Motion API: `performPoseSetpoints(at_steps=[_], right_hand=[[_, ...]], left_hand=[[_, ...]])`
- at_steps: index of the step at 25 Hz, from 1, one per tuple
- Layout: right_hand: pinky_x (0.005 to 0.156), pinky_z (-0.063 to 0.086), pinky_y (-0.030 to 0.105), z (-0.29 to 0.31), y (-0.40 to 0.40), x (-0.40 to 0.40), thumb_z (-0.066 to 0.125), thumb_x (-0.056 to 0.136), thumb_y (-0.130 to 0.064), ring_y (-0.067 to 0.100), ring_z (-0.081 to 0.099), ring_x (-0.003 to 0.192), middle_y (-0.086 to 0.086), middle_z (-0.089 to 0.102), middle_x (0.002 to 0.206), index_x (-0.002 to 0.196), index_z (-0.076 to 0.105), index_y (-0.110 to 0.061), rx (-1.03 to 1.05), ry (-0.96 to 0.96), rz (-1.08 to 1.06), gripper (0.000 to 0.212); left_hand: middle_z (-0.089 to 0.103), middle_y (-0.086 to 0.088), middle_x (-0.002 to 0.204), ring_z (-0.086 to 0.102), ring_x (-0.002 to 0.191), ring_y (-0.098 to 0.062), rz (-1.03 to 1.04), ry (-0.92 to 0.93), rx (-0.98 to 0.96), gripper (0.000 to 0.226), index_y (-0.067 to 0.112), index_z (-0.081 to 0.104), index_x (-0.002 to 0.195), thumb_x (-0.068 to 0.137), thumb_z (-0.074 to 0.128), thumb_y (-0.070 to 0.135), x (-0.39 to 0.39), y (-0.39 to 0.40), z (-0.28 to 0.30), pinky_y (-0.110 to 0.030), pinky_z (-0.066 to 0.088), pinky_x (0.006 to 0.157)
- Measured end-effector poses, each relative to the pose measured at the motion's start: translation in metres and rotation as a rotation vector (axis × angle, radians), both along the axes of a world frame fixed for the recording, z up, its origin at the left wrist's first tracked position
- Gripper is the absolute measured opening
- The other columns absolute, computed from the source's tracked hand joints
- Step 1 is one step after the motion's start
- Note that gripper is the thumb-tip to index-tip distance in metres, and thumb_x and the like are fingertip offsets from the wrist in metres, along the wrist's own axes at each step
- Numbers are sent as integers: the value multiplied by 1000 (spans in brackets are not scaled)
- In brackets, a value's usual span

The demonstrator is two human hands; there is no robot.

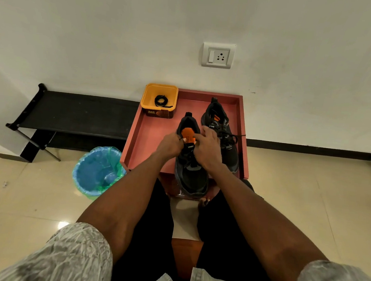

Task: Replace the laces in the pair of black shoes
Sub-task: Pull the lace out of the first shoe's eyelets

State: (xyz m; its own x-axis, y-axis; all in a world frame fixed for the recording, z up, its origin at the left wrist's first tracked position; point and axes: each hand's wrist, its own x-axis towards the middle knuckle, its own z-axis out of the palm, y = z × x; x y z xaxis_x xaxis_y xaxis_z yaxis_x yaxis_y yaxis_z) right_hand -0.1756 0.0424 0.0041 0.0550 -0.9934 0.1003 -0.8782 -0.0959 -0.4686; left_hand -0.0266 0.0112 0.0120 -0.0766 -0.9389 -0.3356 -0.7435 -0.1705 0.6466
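Shoe at tray's near edge: left hand and right hand pinch lace at its upper eyelets, midway, I judge. Second shoe behind, laced, ends loose. Coiled lace waits in yellow tub, far-left corner.

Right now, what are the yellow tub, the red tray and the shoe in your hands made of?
The yellow tub looks like smooth plastic: thin walls, a rolled rim, a printed label. The red tray seems painted or laminated wood, matte with square edges, though I can't be sure. The shoe that the left hand and right hand work on looks like black fabric mesh with an orange tongue lining.
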Motion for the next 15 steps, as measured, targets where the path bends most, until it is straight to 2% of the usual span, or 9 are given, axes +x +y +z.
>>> performPoseSetpoints(at_steps=[3, 5, 7, 8, 10, 12, 14, 15], right_hand=[[108, 35, 51, -6, -8, 3, 53, 93, -11, 33, 38, 133, 11, 44, 143, 126, 64, -17, 158, 95, 131, 35], [86, 47, 47, -6, -9, 4, 52, 92, -7, 32, 56, 104, 9, 54, 119, 107, 64, -12, 154, -16, 128, 20], [66, 43, 42, -5, -9, 5, 46, 91, -2, 27, 55, 78, 6, 54, 92, 89, 53, -12, 168, -140, 28, 12], [62, 43, 41, -2, -10, 5, 43, 91, -2, 25, 55, 73, 6, 55, 87, 90, 51, -11, 193, -228, -78, 12], [62, 52, 41, 4, -15, 0, 42, 94, -5, 24, 61, 73, 9, 59, 88, 99, 51, -8, 240, -534, -334, 12], [62, 58, 39, 12, -15, -8, 43, 93, -6, 23, 65, 67, 11, 62, 85, 94, 52, -8, 261, -822, -504, 10], [56, 53, 35, 21, -10, -18, 43, 89, -7, 23, 63, 55, 17, 64, 78, 83, 55, -4, 403, -861, -484, 14], [57, 52, 34, 29, -3, -24, 44, 88, -8, 24, 63, 54, 19, 66, 79, 82, 57, -2, 578, -815, -392, 16]], left_hand=[[69, -23, 83, 67, 78, -38, -1, 3, -19, 28, 0, 61, 77, 97, 50, 17, -1, 2, 2, -45, 53, 68], [69, -24, 85, 67, 79, -39, -13, -1, -34, 28, 1, 60, 75, 97, 49, 16, -2, 3, 3, -42, 51, 65], [70, -25, 85, 67, 79, -39, -9, -3, -38, 30, -3, 62, 77, 97, 49, 15, -2, 2, 3, -45, 53, 69], [70, -25, 85, 67, 79, -39, -7, -8, -33, 31, -5, 63, 79, 97, 49, 16, -2, 2, 3, -46, 53, 71], [70, -24, 85, 67, 79, -38, -3, -11, -20, 33, -8, 64, 82, 97, 49, 17, -1, 3, 2, -47, 54, 72], [69, -23, 84, 67, 79, -38, 2, -10, -18, 35, -8, 64, 82, 98, 50, 20, -1, 3, 2, -47, 55, 71], [68, -18, 78, 66, 75, -36, 7, -33, -31, 37, -3, 62, 75, 99, 51, 23, -2, 3, 2, -42, 52, 64], [65, -14, 72, 63, 71, -34, 18, -38, -38, 38, 2, 58, 69, 98, 52, 25, -4, 5, 3, -37, 47, 58]])
